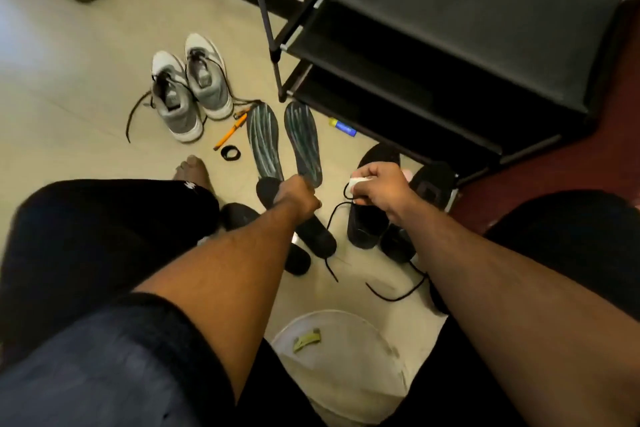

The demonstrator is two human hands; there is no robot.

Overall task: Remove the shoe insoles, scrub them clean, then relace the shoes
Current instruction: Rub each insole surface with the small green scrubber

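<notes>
Tiled floor (86, 55): left hand (294, 192) grips black insole (311, 229) (fingers curled over it).

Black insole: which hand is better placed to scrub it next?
Probably the right hand: it grips a small white scrubbing tool just beside the black insole, which the left hand holds near its upper end, apparently steadying it.

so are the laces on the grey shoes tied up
No, the grey shoes have their dark laces trailing loose across the floor.
</notes>
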